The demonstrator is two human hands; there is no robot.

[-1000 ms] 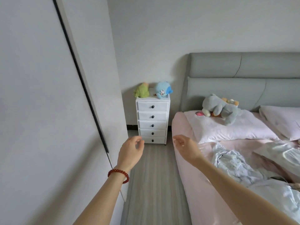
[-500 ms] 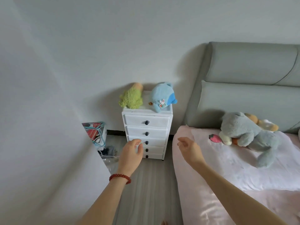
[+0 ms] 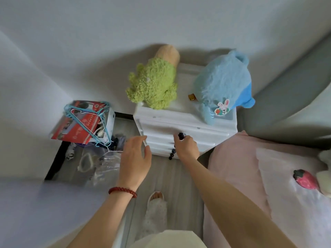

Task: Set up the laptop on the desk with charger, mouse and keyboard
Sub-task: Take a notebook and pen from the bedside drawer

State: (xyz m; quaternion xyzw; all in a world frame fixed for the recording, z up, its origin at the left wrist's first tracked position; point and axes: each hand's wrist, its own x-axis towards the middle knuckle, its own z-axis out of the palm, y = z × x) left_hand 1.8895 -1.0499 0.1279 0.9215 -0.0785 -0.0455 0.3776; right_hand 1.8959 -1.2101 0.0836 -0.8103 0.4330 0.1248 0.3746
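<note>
Right hand (image 3: 187, 147) pinched on top dark knob (image 3: 180, 136) of white drawer chest (image 3: 188, 122) at frame centre, left hand (image 3: 135, 158) held loosely uncurled just left, gripping nothing, laptop not seen.

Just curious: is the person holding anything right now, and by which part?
The right hand grips the dark round knob on the white drawer chest. The left hand holds nothing, fingers loose beside the chest's corner.

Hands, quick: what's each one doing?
Left hand: open, fingers loosely curved, holding nothing, beside the drawers.
Right hand: pinching the top knob.
</note>
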